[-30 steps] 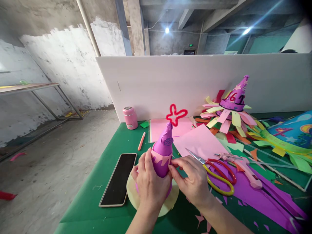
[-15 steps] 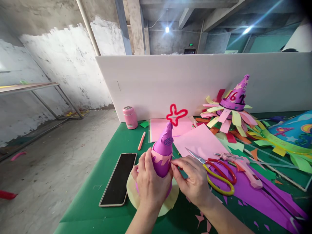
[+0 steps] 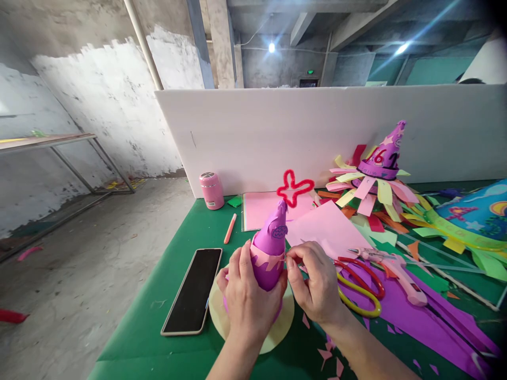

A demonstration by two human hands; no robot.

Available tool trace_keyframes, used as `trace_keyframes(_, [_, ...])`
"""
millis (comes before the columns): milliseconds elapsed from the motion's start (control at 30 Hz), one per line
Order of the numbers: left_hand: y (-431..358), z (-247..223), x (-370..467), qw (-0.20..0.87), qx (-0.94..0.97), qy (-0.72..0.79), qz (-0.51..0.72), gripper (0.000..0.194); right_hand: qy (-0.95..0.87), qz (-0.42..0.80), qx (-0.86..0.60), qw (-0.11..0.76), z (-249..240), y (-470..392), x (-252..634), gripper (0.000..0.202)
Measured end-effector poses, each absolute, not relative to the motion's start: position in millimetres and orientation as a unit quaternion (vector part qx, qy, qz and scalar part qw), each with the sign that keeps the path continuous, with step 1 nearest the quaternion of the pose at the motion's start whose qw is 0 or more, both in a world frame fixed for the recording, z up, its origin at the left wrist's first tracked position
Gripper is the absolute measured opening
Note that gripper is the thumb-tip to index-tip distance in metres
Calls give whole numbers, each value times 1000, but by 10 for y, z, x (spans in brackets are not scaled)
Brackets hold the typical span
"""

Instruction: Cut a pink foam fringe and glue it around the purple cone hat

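Note:
A purple cone hat with a round pale-yellow brim stands in front of me, its tip leaning slightly right. My left hand is wrapped around the cone's lower part. Around the cone runs a pink jagged paper band. At the band's right edge, my right hand has thumb and forefinger pinched together; whatever lies between them is too small to make out. From the tip rises a red fuzzy loop shape, like a bent pipe cleaner.
Left of the hat lies a phone, with an orange-pink stick and a pink container beyond. Scissors, a pink glue gun and purple sheet lie right. A decorated hat stands behind; a white board closes the back.
The hat has shifted slightly right with my left hand, its red loop moving along. My right hand has also moved a little right and now covers the scissor blades.

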State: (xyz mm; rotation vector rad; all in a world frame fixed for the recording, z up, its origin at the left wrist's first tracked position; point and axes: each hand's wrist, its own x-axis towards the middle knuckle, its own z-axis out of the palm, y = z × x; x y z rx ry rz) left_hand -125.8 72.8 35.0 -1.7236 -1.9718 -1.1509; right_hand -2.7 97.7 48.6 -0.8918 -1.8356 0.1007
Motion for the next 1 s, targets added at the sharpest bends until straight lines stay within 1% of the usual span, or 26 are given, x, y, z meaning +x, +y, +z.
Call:
trace_keyframes(300, [735, 360, -1255, 144, -594, -686, -395, 65, -751, 42, -380, 538, 460, 1024, -62, 7])
trace_keyframes(600, [733, 361, -1241, 93, -585, -692, -412, 66, -723, 50, -384, 572, 356, 1068, -122, 8])
trace_keyframes(833, [744, 361, -1252, 67, -572, -709, -406, 69, -702, 100, -397, 582, 383, 1048, -114, 7])
trace_keyframes(1000, [763, 369, -1296, 52, -548, -716, -430, 71, -677, 152, -404, 596, 355, 874, -105, 6])
